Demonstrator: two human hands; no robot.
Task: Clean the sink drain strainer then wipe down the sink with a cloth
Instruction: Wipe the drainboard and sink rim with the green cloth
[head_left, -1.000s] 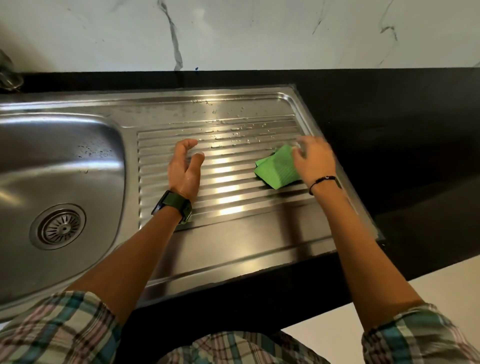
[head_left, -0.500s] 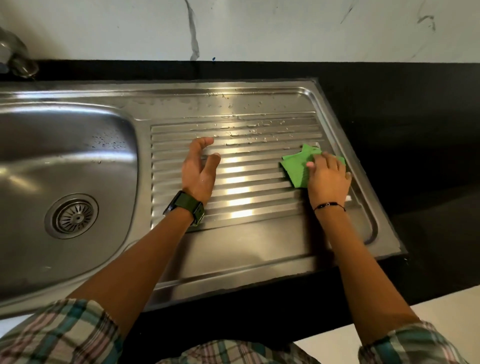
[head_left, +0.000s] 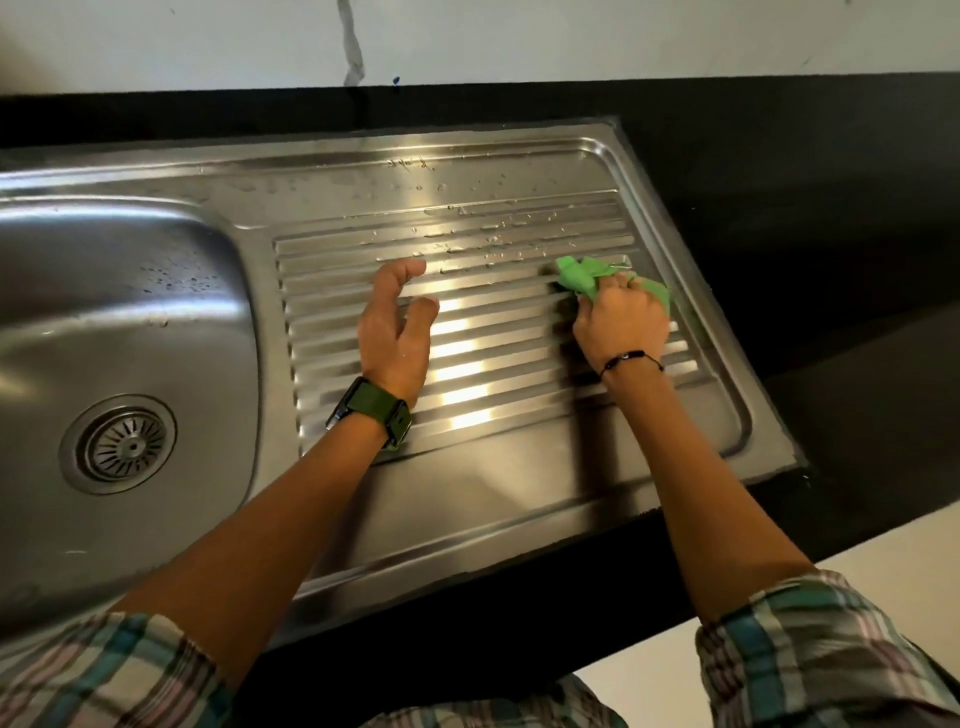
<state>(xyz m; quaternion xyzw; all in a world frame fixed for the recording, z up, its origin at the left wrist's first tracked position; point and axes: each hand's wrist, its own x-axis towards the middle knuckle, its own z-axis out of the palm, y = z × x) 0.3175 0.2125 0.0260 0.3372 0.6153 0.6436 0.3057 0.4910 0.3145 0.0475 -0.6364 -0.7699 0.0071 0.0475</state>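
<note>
Bunched up now, the green cleaning cloth has gone from a flat fold under the palm to a crumpled wad, and the right hand has curled its fingers tight around it at the right of the frame, pressing it against the ridged stainless steel drainboard. Over at centre frame the left hand sits where it was, fingers loosely apart and holding nothing, its heel resting on the ridges as a brace, a dark green wristwatch on the wrist. Water droplets are scattered over the upper ridges, just beyond the cloth, so that strip looks unwiped and is likely the next pass. Down at lower left, the round slotted metal drain strainer sits seated in the steel sink basin, looking clear of debris, which suggests the first half of the job is done. Beads of water also cling to the basin's back wall, so the bowl itself probably remains to be wiped.
</note>
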